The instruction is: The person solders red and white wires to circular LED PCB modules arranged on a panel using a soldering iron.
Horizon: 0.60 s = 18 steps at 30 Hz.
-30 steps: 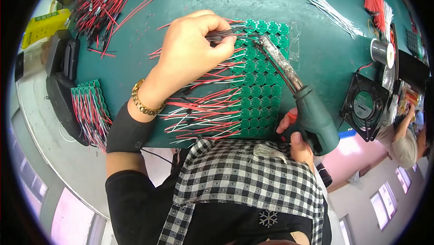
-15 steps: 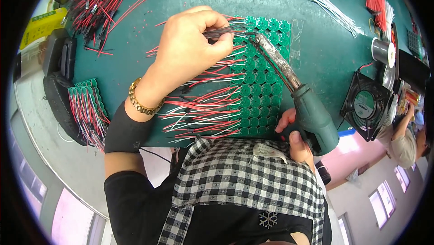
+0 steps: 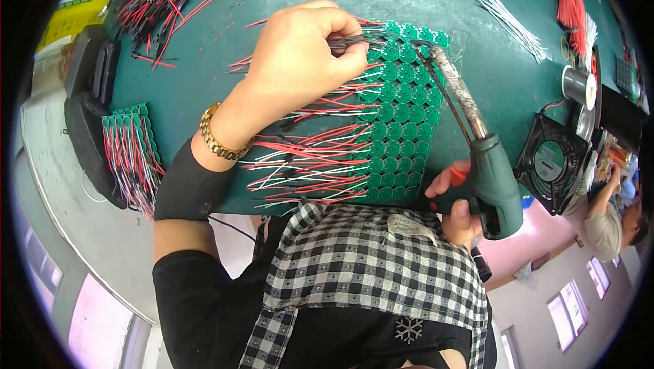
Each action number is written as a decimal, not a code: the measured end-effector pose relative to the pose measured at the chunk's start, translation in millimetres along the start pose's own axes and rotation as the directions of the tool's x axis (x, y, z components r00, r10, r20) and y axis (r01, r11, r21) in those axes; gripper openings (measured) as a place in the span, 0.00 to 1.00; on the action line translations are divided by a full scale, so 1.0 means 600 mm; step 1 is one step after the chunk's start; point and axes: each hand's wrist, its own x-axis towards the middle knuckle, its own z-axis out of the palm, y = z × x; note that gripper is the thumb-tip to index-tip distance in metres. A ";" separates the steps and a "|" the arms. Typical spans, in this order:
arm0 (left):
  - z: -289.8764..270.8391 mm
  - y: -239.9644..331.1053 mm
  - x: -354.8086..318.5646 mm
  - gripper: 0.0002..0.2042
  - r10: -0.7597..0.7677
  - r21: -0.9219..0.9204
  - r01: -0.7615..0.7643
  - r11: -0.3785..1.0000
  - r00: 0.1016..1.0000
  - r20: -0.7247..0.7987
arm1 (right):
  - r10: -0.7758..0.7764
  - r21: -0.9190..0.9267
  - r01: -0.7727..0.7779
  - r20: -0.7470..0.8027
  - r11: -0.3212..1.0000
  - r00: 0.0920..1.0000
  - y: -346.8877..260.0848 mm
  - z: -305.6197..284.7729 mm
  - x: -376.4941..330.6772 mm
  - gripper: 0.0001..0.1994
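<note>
My left hand (image 3: 300, 55) pinches a bundle of thin black wires (image 3: 346, 43), whose ends reach over the upper left of a panel of round green circuit boards (image 3: 398, 113). Red and white wires (image 3: 310, 143) stick out leftward from the panel's left side in rows. In my right hand (image 3: 461, 221) is a dark green soldering gun (image 3: 496, 181), gripped by its handle. Its stained metal barrel points up and away, with the tip over the right part of the panel's upper rows, apart from the black wires.
A second wired panel (image 3: 129, 127) lies at the left. Red and black wires (image 3: 153, 1) are heaped at the far left, white wires (image 3: 507, 11) at the far right. A solder spool (image 3: 579, 87) and a black fan (image 3: 550, 163) stand right. Another person (image 3: 606, 222) is beyond.
The soldering gun has moved right, its tip drawing away from the black wire ends. My left hand still pinches the bundle. The whole view has shifted slightly.
</note>
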 end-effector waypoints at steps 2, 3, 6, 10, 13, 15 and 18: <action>0.003 -0.006 -0.002 0.06 0.036 -0.039 -0.037 0.999 0.999 -0.018 | -0.026 0.045 0.026 -0.013 0.999 1.000 0.000 0.002 0.000 0.33; 0.001 -0.006 -0.001 0.06 0.036 -0.039 -0.037 0.999 0.999 -0.018 | -0.030 0.059 0.032 -0.025 0.998 0.999 0.002 0.002 0.000 0.33; -0.004 -0.007 0.001 0.07 0.005 -0.006 -0.005 1.000 1.000 -0.001 | -0.040 0.086 0.044 -0.048 0.995 0.998 0.006 0.005 -0.002 0.34; -0.005 -0.012 -0.001 0.07 0.001 0.013 -0.001 1.000 1.000 -0.004 | -0.035 0.099 0.038 -0.030 0.994 0.999 0.011 0.004 -0.004 0.34; -0.005 -0.014 -0.002 0.07 -0.005 0.014 0.005 1.000 1.000 -0.008 | -0.025 0.104 0.024 0.014 0.994 1.000 0.014 0.000 -0.005 0.33; -0.005 -0.015 -0.002 0.07 -0.002 0.019 0.002 1.000 1.000 -0.011 | -0.022 0.102 0.018 0.039 0.995 0.999 0.015 -0.002 -0.008 0.33; -0.004 -0.015 -0.002 0.07 -0.002 0.003 0.002 1.000 1.000 -0.002 | -0.010 0.099 0.005 0.049 0.995 0.999 0.017 -0.007 -0.012 0.33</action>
